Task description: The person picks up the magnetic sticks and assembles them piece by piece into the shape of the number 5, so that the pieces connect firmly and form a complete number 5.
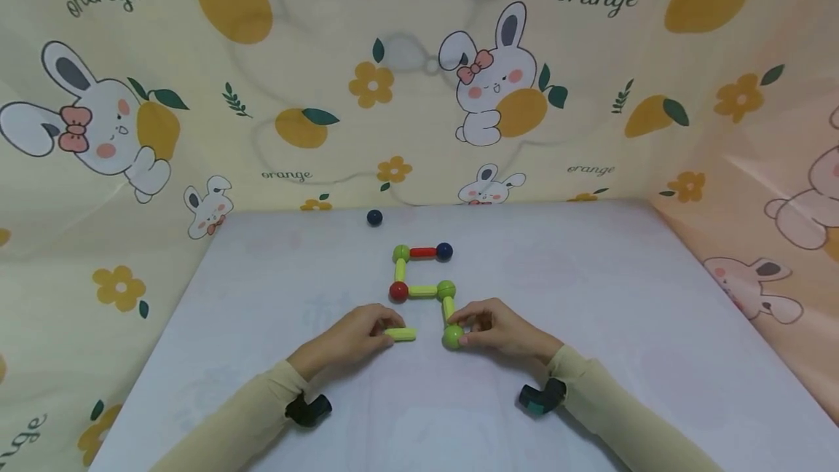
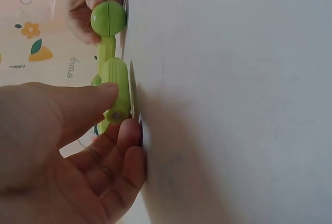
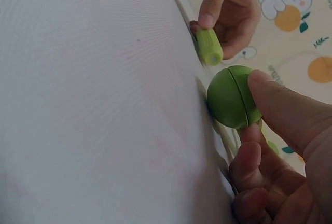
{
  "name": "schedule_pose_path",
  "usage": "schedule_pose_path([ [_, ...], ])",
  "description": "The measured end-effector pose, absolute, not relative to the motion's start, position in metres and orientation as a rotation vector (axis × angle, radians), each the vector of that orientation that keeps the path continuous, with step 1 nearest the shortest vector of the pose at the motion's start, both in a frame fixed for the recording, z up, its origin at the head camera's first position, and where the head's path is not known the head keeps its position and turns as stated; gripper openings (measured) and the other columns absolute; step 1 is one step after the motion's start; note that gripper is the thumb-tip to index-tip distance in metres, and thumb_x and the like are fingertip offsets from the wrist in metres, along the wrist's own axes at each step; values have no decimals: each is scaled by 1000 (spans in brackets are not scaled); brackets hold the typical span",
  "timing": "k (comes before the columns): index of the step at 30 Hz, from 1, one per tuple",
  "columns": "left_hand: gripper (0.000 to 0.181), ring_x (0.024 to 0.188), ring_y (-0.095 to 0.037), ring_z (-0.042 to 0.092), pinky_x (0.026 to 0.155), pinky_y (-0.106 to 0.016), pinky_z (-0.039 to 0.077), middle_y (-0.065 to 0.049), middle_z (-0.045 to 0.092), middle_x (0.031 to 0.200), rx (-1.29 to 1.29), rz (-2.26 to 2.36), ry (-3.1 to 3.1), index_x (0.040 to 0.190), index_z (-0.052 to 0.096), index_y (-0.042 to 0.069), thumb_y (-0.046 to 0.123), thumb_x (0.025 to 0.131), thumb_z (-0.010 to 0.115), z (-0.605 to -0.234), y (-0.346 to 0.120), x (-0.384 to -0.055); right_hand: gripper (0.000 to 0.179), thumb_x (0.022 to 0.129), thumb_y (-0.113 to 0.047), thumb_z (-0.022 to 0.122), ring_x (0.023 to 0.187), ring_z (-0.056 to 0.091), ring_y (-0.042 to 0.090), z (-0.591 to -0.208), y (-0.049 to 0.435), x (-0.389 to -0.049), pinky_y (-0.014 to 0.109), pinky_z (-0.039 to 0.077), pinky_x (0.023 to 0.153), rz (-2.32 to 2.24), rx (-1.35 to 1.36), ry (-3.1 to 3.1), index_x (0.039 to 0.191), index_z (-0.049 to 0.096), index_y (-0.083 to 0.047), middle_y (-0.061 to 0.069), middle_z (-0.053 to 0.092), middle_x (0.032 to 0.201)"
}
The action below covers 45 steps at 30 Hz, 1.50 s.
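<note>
My left hand (image 1: 357, 335) pinches a light green rod (image 1: 403, 334) by one end, low over the white table; the rod's free end points right. Between the thumb and fingers of my right hand (image 1: 501, 328) is a green ball (image 1: 453, 337), larger than the rod is wide, with a seam around it in the right wrist view. This ball ends a zigzag chain: a green rod (image 1: 448, 307), a green ball (image 1: 446, 289), another green rod (image 1: 422, 290), a red ball (image 1: 398, 291), a further rod (image 1: 400, 270), then a green ball (image 1: 402, 253). A gap separates the left rod from the right hand's ball.
At the chain's far end a red rod (image 1: 422, 253) joins a dark blue ball (image 1: 444, 252). Apart from it, a dark ball (image 1: 374, 218) lies near the back edge of the white table (image 1: 590, 275). Printed cloth (image 1: 406, 137) hangs behind and at both sides.
</note>
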State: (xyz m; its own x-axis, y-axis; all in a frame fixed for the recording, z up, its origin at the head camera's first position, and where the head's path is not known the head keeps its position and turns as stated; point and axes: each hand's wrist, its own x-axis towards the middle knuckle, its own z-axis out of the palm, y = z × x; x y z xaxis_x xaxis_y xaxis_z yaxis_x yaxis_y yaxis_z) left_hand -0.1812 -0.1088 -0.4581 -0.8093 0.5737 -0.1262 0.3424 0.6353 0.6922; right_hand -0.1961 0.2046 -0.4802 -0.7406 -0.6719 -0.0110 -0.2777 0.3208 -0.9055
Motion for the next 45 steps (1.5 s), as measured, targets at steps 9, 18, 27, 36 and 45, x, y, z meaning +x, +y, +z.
schedule_pose_path([
  [9,23,88,-11,57,80,-26,50,-1,69,111,748,1024,2474,119,69,14,11,96,67,-460,-95,-182,36,92,-13,74,76,52,5,-477,202,-195,18,46,68,-1423,-828,2173,125,69,-2,17,70,116],
  [18,24,84,-12,56,78,-26,49,-2,68,111,764,1042,2438,121,68,15,11,97,66,-460,-84,-183,36,91,-11,74,73,51,4,-479,203,-194,17,44,67,-1437,-838,2168,125,69,-1,17,70,113],
  [27,24,81,-11,56,75,-24,48,-1,68,106,784,1028,2440,120,68,14,11,97,67,-458,-75,-182,37,92,-12,74,73,50,6,-479,203,-194,17,43,66,-1431,-833,2177,126,68,-1,14,69,108],
  [36,23,82,-12,56,76,-26,48,-1,67,106,780,1036,2428,119,68,15,10,96,67,-459,-73,-183,33,91,-12,74,73,50,6,-480,203,-193,17,43,65,-1429,-868,2208,123,70,-3,16,70,107],
  [45,22,87,-12,60,79,-28,52,0,67,103,791,1074,2413,121,68,11,16,100,62,-453,-81,-188,31,92,-13,74,72,49,6,-482,205,-194,17,42,64,-1404,-872,2233,122,72,-6,13,70,104],
])
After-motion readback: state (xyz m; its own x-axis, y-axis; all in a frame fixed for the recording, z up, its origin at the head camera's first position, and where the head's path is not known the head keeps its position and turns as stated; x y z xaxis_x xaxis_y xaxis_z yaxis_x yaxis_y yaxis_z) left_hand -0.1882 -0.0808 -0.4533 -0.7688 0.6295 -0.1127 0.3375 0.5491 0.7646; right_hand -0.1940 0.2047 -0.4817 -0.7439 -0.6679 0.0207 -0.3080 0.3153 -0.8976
